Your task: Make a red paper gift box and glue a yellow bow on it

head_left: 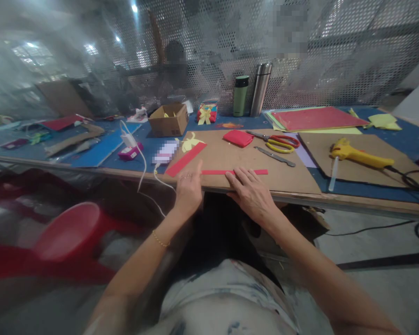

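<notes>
A narrow red strip [212, 172] lies along the front of a brown cardboard sheet [293, 179]. My left hand [189, 190] is closed at the strip's left end, thumb pointing up, and hides that end. Spread fingers of my right hand [251, 191] rest flat over the strip, whose right end sticks out past them. Just beyond my left hand, a wider red strip [186, 159] lies slantwise beside yellow cut pieces [192, 143]. Farther back on the cardboard are a folded red piece [238, 138], scissors [281, 142] and a grey cutter blade or knife [275, 157].
A yellow glue gun [363, 154] sits on another cardboard sheet at right, its cord trailing off the edge. Behind stand a small carton [168, 120], a green flask [240, 95] and a steel flask [260, 90]. A white cable [145, 167] hangs over the front edge near a red stool [68, 230].
</notes>
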The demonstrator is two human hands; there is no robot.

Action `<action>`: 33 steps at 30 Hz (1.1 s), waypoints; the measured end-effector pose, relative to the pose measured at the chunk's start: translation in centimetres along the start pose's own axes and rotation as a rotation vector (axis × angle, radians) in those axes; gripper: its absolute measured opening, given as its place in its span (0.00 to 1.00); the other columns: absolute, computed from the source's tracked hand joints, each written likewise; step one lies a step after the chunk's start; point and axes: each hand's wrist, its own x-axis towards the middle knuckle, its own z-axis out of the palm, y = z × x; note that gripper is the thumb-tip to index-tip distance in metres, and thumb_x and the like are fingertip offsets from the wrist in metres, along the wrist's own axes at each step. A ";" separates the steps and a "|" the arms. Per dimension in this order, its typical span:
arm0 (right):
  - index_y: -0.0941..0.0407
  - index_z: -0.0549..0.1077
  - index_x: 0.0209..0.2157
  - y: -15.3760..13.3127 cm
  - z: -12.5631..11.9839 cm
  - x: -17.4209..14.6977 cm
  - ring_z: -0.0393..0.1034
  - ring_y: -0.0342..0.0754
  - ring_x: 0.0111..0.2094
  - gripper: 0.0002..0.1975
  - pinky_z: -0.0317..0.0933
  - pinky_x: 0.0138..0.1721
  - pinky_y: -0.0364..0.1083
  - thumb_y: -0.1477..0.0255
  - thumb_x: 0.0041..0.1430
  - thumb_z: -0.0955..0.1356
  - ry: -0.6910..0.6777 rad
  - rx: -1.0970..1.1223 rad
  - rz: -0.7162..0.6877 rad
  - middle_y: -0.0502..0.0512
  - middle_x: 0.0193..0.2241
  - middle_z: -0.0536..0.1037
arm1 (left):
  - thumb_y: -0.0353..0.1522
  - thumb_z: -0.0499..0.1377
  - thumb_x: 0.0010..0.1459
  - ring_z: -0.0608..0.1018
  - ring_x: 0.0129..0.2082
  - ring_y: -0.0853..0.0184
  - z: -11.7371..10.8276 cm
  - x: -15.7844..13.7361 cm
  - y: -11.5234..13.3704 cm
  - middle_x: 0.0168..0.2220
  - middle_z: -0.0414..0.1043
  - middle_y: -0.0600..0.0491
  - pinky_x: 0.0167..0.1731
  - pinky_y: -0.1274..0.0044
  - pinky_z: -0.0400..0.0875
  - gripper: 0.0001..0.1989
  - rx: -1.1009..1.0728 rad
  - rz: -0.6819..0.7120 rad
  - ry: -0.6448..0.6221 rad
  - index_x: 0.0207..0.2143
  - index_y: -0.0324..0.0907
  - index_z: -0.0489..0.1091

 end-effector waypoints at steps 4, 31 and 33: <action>0.59 0.71 0.66 -0.2 0.0 0.0 0.70 0.67 0.65 0.25 0.63 0.67 0.65 0.71 0.69 0.70 0.009 -0.010 0.009 0.73 0.63 0.76 | 0.36 0.46 0.77 0.77 0.51 0.53 -0.8 1.0 0.8 0.50 0.79 0.39 0.55 0.61 0.65 0.26 0.053 0.002 -0.113 0.70 0.39 0.68; 0.55 0.78 0.24 5.9 -3.5 10.2 0.72 0.48 0.27 0.13 0.59 0.32 0.46 0.68 0.63 0.70 -0.114 0.675 0.300 0.52 0.22 0.78 | 0.33 0.69 0.60 0.77 0.29 0.69 -1.3 12.2 -1.8 0.30 0.78 0.55 0.37 0.76 0.72 0.09 -1.077 -0.427 -0.178 0.43 0.40 0.79; 0.55 0.75 0.22 6.7 -3.1 11.6 0.71 0.47 0.24 0.16 0.60 0.29 0.45 0.63 0.63 0.72 -0.097 0.884 0.327 0.52 0.20 0.76 | 0.32 0.71 0.59 0.76 0.26 0.72 -0.4 13.4 -0.9 0.29 0.77 0.56 0.33 0.79 0.71 0.09 -1.306 -0.585 -0.138 0.40 0.39 0.77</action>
